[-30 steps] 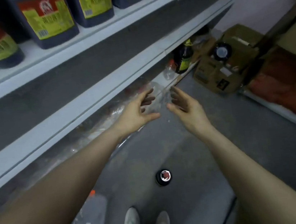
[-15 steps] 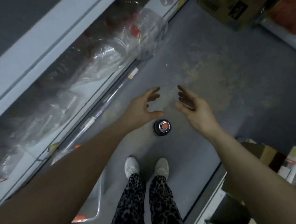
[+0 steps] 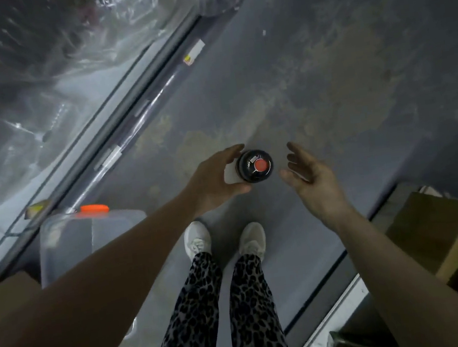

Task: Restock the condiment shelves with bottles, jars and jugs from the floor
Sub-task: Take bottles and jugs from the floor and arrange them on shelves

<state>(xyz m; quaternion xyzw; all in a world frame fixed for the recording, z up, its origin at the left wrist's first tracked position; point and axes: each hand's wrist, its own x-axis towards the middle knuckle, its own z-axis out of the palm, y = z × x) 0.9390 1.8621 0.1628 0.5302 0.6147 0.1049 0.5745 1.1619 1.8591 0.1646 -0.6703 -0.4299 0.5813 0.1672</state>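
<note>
A dark bottle with a red cap (image 3: 255, 166) stands upright on the grey floor, seen from straight above. My left hand (image 3: 213, 181) is just to its left, fingers spread and curved beside the bottle's side; whether it touches is unclear. My right hand (image 3: 308, 174) hovers a short way to the right of the bottle, palm turned inward, fingers relaxed and holding nothing. Both arms reach down from the lower corners of the view.
The bottom shelf (image 3: 48, 115) runs along the left, covered in clear plastic wrap. A translucent bin with an orange clip (image 3: 84, 236) sits on the floor at the left. A cardboard box (image 3: 445, 232) and another shelf edge lie at the right. My feet (image 3: 225, 240) stand below the bottle.
The view has tilted down from the shelves to the floor. Both hands have come down on either side of the red-capped bottle, the left one now right beside it.
</note>
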